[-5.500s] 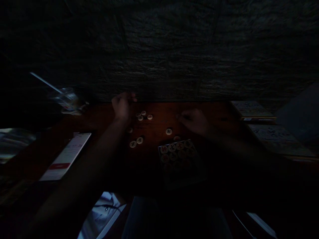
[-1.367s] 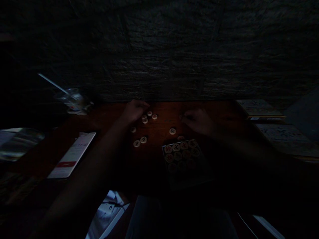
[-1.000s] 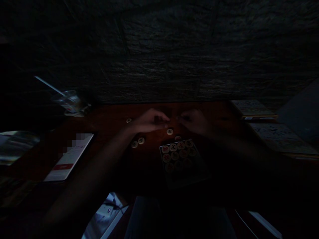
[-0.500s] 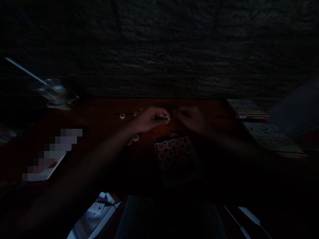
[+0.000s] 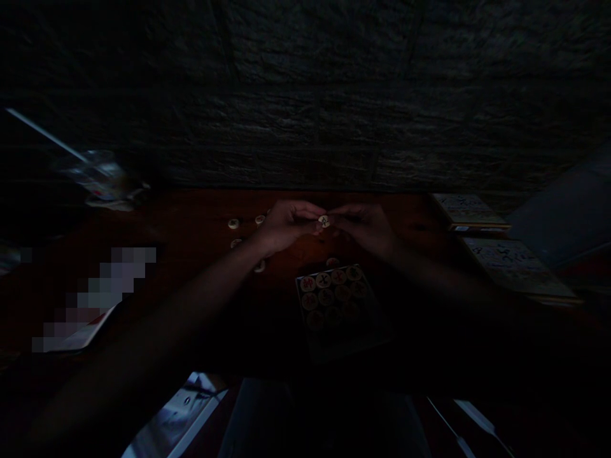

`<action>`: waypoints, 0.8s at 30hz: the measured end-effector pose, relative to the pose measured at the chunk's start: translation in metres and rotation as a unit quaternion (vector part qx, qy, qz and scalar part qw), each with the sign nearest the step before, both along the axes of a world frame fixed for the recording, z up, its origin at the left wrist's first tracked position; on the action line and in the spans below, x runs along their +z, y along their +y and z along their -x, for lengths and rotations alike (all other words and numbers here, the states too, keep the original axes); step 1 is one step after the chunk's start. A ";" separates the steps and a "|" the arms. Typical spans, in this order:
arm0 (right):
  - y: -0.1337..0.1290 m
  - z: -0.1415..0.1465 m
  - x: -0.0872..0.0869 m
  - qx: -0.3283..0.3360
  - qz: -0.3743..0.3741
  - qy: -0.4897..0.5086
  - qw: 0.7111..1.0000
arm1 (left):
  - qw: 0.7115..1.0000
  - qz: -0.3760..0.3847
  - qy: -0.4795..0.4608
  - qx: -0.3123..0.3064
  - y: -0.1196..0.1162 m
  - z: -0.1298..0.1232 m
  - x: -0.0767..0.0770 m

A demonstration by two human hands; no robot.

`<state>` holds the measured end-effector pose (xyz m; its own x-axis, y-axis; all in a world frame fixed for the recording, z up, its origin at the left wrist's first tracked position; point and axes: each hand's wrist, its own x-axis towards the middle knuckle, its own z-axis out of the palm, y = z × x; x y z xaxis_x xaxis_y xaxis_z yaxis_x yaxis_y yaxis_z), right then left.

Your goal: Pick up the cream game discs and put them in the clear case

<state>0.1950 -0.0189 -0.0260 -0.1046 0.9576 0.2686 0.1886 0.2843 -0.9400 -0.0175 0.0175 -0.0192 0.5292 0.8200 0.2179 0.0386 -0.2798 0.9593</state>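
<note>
A round pale piece with a dark character point(image 5: 324, 221) is held upright between both hands over the wooden table point(image 5: 200, 216). My left hand point(image 5: 289, 224) pinches it from the left, and my right hand point(image 5: 363, 226) has its fingertips on the right edge. Below them lies a square box point(image 5: 305, 331) with rows of similar round pieces, some red, some dark. One loose red-marked piece point(image 5: 333, 261) lies just behind the box. Several more, such as a piece point(image 5: 233, 224) at the left, are scattered beside my left hand and forearm.
A clear cup with a straw point(image 5: 102, 175) stands at the far left, with a partly blurred flat item point(image 5: 90, 334) nearer. Two flat boxes point(image 5: 470, 210) point(image 5: 520, 264) lie at the right. A dark stone wall point(image 5: 315, 114) rises behind the table.
My right hand has moved left until its fingers meet the piece in my left hand. The piece has turned its marked face more toward the camera.
</note>
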 end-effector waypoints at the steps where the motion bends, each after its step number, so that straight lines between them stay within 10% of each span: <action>1: 0.000 0.000 0.000 0.000 0.004 0.002 1.000 | 1.000 0.001 -0.002 0.000 0.001 0.001 -0.001; 24: -0.001 -0.002 0.004 0.038 0.028 0.001 0.999 | 0.999 0.008 -0.045 0.020 -0.010 -0.008 0.002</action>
<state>0.1972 -0.0197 -0.0219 -0.1781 0.9600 0.2159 0.1669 0.2457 -0.9549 -0.0094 0.0079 -0.0172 0.4750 0.8434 0.2509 -0.0382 -0.2650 0.9635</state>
